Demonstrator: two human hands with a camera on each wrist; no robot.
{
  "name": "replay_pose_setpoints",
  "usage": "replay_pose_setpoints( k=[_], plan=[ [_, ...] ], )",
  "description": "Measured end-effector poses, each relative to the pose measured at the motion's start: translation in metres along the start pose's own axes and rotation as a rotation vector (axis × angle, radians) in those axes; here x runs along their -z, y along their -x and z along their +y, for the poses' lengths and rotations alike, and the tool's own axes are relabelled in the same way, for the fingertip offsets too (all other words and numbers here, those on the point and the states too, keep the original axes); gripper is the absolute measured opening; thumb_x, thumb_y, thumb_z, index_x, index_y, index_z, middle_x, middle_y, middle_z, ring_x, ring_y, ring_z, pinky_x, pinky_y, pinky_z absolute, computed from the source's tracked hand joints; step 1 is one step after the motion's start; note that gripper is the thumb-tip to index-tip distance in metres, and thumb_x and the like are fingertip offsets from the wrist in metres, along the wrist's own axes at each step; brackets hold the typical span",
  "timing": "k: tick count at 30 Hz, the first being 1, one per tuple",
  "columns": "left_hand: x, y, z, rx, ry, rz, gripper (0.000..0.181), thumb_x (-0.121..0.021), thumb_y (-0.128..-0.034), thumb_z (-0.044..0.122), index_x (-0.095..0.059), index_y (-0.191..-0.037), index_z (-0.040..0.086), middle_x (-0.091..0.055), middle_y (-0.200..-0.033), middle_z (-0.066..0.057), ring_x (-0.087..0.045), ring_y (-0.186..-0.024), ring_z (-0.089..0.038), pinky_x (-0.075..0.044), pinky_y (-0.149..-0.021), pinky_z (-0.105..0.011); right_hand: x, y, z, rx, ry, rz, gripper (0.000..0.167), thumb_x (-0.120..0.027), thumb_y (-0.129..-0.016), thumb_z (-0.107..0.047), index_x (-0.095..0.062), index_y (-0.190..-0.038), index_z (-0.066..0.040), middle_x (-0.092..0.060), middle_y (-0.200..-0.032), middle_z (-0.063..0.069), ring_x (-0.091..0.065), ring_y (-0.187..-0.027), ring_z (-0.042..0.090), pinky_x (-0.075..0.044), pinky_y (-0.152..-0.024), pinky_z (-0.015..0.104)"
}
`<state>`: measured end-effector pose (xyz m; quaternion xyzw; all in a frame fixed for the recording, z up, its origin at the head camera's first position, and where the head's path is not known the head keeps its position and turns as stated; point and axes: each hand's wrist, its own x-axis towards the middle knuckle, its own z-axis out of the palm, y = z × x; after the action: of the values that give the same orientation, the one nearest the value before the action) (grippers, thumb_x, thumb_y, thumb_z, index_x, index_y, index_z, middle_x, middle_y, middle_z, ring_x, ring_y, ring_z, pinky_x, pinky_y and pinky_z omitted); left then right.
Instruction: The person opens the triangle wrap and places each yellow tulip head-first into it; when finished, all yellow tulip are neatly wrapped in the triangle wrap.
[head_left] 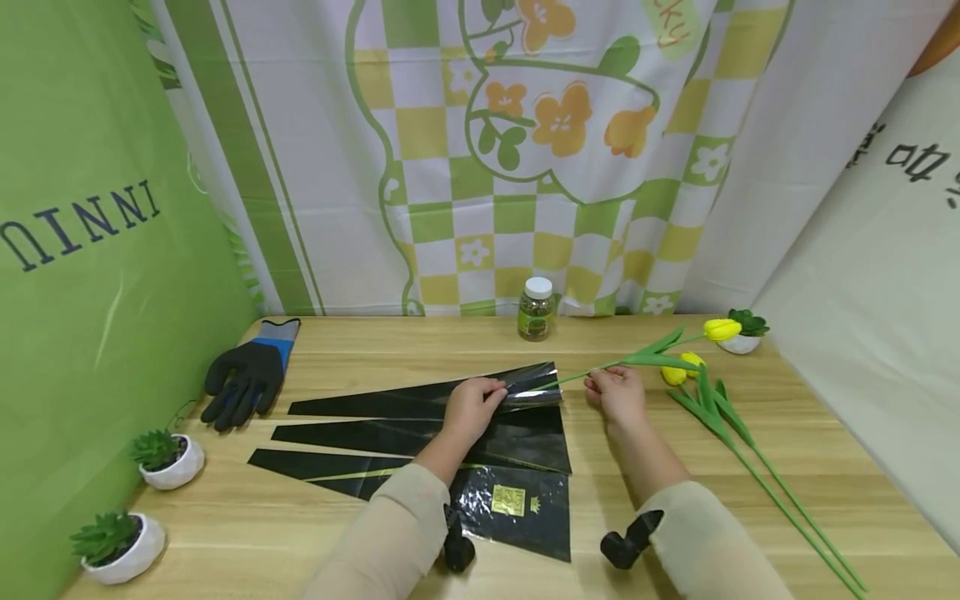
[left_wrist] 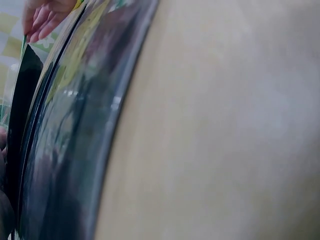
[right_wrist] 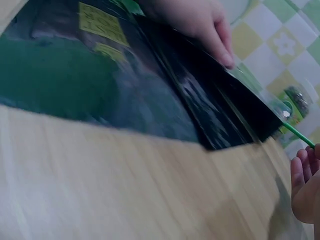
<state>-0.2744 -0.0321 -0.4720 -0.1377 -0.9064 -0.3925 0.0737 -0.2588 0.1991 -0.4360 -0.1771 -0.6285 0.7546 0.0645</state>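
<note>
My left hand (head_left: 471, 410) pinches the topmost of several black flower sleeves (head_left: 405, 398), near its wide right end, where clear film catches the light. My right hand (head_left: 619, 396) holds an artificial yellow tulip (head_left: 722, 330) by its green stem, just right of the sleeve's mouth. The lower stem (head_left: 543, 387) lies within that mouth, with the bloom pointing right. In the right wrist view the green stem (right_wrist: 298, 134) runs from the sleeve's corner to the right fingers. Nearer me lie further sleeves, one with a gold printed label (head_left: 508, 500).
Two more yellow tulips (head_left: 772, 479) lie at the right. A white-capped jar (head_left: 536, 310) stands at the back. Black-and-blue gloves (head_left: 251, 375) and two potted succulents (head_left: 172, 461) are at the left; another potted succulent (head_left: 741, 340) sits in the back right corner.
</note>
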Motion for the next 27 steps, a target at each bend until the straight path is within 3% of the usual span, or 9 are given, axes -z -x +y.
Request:
replay_pose_setpoints(
  k=[6,17,23,27],
  plan=[
    [0.000,0.001,0.001,-0.017,0.006,0.008,0.023,-0.064,-0.0959,0.023,-0.075,-0.111,0.011,-0.072,-0.116,-0.008,-0.066,-0.113,-0.026,-0.052,-0.099,-0.042,-0.017,0.002,0.013,-0.005,0.000,-0.043,0.025,-0.053,-0.097,0.000,-0.038,-0.115,0.005,-0.060,-0.077,-0.004,-0.062,-0.064,0.001,-0.055,-0.062,0.014],
    [-0.002,0.001,0.001,-0.013,-0.017,0.000,0.023,-0.064,-0.0956,0.023,-0.075,-0.111,0.011,-0.072,-0.117,-0.007,-0.065,-0.114,-0.026,-0.052,-0.100,-0.042,-0.041,0.004,0.023,0.013,0.035,-0.028,0.023,-0.057,-0.094,0.000,-0.041,-0.110,0.002,-0.059,-0.073,-0.006,-0.058,-0.062,0.001,-0.048,-0.057,0.013],
    [-0.002,0.001,0.001,-0.001,-0.009,-0.006,0.023,-0.064,-0.0960,0.023,-0.075,-0.112,0.010,-0.071,-0.118,-0.008,-0.065,-0.115,-0.027,-0.051,-0.101,-0.043,-0.046,0.007,0.021,-0.004,0.048,-0.047,0.017,-0.056,-0.094,-0.002,-0.044,-0.108,0.001,-0.060,-0.071,-0.007,-0.060,-0.066,0.002,-0.047,-0.060,0.015],
    [-0.001,0.000,0.002,-0.011,-0.025,0.001,0.023,-0.064,-0.0959,0.023,-0.075,-0.111,0.010,-0.071,-0.117,-0.008,-0.065,-0.115,-0.027,-0.051,-0.100,-0.042,-0.047,0.007,0.021,-0.010,0.065,-0.074,0.015,-0.054,-0.096,-0.003,-0.049,-0.108,0.004,-0.061,-0.077,-0.006,-0.062,-0.074,0.003,-0.051,-0.071,0.015]
  ],
)
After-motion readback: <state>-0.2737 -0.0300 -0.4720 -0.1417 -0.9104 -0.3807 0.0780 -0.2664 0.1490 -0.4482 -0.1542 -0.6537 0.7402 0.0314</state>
